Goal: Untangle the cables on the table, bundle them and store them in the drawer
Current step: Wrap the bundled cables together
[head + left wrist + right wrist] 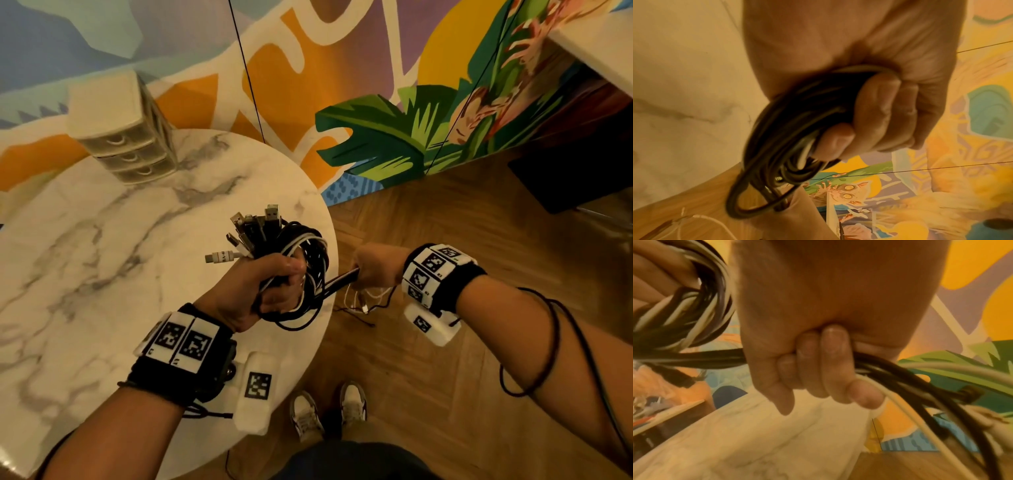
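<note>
My left hand [274, 284] grips a coiled bundle of black and white cables [308, 260] above the right edge of the marble table [102, 257]. Several USB plugs [253, 229] stick up out of the fist. The left wrist view shows my fingers [885, 113] curled round the dark loops [781, 146]. To the right, beyond the table edge, my right hand [373, 267] holds the loose strands [342, 277] stretched from the coil. In the right wrist view those black and white strands [900, 378] run through the fist [818, 369]. Their free ends [366, 301] dangle below it.
A small beige drawer unit [126, 137] stands at the table's far side, all its drawers closed. A painted wall [376, 102] rises behind. Wooden floor [445, 240] lies to the right, with my shoes [329, 411] beside the table. A dark box [565, 171] sits at far right.
</note>
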